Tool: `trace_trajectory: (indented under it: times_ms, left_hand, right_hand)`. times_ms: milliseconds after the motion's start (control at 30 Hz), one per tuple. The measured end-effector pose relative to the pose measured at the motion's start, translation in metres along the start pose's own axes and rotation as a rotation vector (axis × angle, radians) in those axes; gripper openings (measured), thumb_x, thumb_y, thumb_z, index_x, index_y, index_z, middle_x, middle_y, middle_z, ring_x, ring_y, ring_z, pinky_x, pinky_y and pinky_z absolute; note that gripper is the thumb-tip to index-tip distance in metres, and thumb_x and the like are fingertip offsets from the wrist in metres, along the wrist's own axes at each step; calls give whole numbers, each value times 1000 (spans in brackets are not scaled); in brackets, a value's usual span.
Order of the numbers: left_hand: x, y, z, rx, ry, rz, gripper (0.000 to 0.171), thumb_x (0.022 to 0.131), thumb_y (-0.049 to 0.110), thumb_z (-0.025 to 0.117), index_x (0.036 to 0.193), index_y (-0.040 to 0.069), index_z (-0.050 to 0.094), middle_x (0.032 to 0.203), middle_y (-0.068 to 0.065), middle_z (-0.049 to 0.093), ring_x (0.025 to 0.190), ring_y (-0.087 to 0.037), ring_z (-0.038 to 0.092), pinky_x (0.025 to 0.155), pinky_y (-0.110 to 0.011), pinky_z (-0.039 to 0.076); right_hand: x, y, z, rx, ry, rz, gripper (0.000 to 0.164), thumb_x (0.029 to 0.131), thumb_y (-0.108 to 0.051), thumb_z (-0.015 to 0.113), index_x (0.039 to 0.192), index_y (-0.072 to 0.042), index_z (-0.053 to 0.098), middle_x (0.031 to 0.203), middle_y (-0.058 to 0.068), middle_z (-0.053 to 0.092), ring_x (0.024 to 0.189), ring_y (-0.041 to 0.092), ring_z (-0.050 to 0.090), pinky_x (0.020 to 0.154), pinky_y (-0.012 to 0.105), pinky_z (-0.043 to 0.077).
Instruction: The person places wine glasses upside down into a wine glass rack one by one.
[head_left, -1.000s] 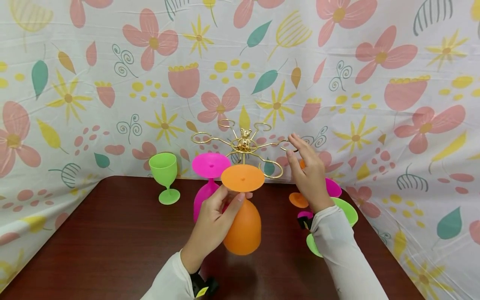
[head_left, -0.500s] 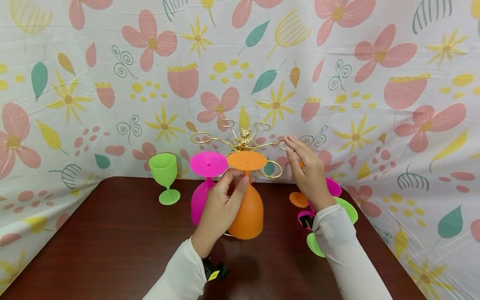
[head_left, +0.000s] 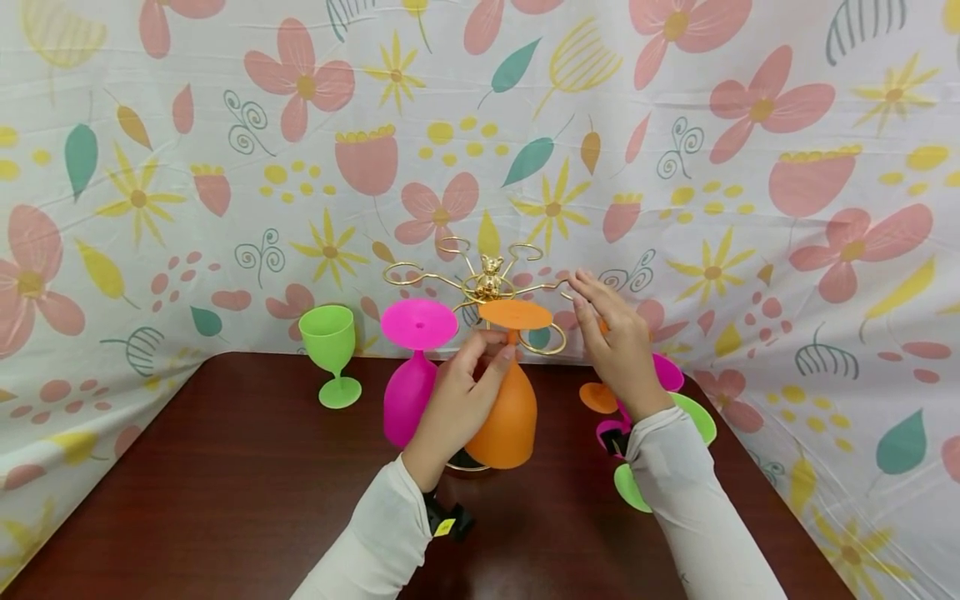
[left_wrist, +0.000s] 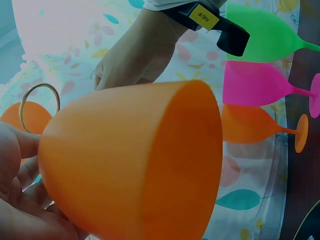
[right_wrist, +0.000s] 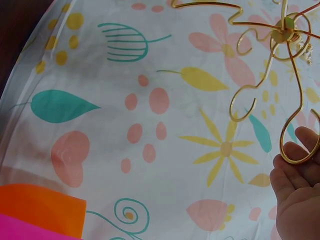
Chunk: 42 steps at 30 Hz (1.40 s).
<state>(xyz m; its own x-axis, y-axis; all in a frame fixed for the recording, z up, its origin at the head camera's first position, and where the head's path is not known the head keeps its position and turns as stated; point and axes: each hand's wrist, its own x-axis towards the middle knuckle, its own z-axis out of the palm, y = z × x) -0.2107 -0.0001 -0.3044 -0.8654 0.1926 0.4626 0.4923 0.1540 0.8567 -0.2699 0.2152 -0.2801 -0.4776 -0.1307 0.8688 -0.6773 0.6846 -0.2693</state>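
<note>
My left hand [head_left: 459, 404] pinches the stem of an upside-down orange goblet [head_left: 512, 421] in front of a gold wire rack with a small bear figure [head_left: 491, 280] on top. The goblet's foot is uppermost, overlapping the rack's front arms in the head view. In the left wrist view its bowl [left_wrist: 115, 155] fills the middle, mouth toward the right. Left of it, a magenta goblet [head_left: 420, 325] hangs upside down from the rack, partly hidden by my left hand. My right hand [head_left: 618, 346], fingers mostly straight, touches the end loop [right_wrist: 296, 162] of the rack's right arm.
A green goblet [head_left: 327, 337] stands upright at the back left of the dark wooden table [head_left: 225, 492]. Behind my right forearm stand an orange goblet [left_wrist: 247, 123], a magenta goblet [left_wrist: 255, 82] and a green goblet [left_wrist: 262, 35]. Flowered cloth [head_left: 420, 92] hangs behind.
My left hand has carried the orange goblet away from me and to the right, up to the rack's front. My right hand has stayed at the loop, shifting only slightly.
</note>
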Motion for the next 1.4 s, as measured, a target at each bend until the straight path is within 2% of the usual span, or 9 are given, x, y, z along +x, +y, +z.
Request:
trace_trajectory:
  times_ms: [233, 467, 600, 800, 1067, 1300, 1400]
  left_hand:
    - [4, -1, 2, 38, -26, 38, 27, 94, 42, 49, 115, 26, 57, 99, 9, 62, 91, -8, 56, 82, -30, 50]
    - [4, -1, 7, 154, -40, 105, 30, 94, 45, 48, 114, 25, 57, 101, 10, 63, 94, -4, 57, 85, -28, 49]
    - [3, -2, 8, 163, -31, 116, 30, 94, 44, 48, 114, 24, 58, 100, 10, 63, 92, -4, 58, 83, -28, 50]
    - [0, -2, 8, 197, -40, 154, 28, 94, 43, 49, 117, 28, 57, 108, 11, 62, 103, -4, 58, 90, -28, 50]
    - [-3, 3, 8, 270, -45, 206, 32, 94, 38, 51, 125, 29, 54, 112, 11, 62, 109, -5, 56, 95, -27, 48]
    - [-6, 6, 7, 267, -67, 210, 32, 93, 43, 51, 122, 30, 55, 108, 13, 62, 106, -4, 57, 93, -26, 49]
    - [-9, 8, 6, 301, -93, 203, 33, 92, 42, 53, 123, 30, 54, 112, 12, 60, 106, -5, 57, 93, -27, 49]
  right_hand:
    - [0, 0, 0, -12, -11, 2, 33, 95, -22, 53, 126, -13, 60, 133, 5, 56, 127, 21, 50, 107, 33, 37]
    - [-2, 0, 0, -18, -19, -1, 33, 95, -22, 53, 127, -14, 59, 134, 3, 55, 127, 23, 50, 107, 34, 36]
    - [-2, 0, 0, -21, -22, -6, 33, 95, -21, 53, 127, -13, 60, 133, 5, 56, 127, 21, 50, 108, 33, 36]
    - [-2, 0, 0, -22, -22, -6, 33, 95, -21, 53, 127, -12, 59, 133, 4, 56, 127, 21, 49, 108, 33, 36]
    - [-2, 0, -1, -22, -28, 8, 35, 95, -23, 53, 131, -22, 56, 134, 5, 56, 128, 21, 49, 107, 35, 36]
    - [-2, 0, -1, -26, -35, 11, 35, 96, -23, 53, 131, -21, 56, 134, 4, 55, 127, 22, 49, 106, 38, 38]
    - [-2, 0, -1, -30, -41, 17, 35, 96, -23, 52, 131, -23, 55, 135, 2, 54, 128, 22, 48, 105, 40, 38]
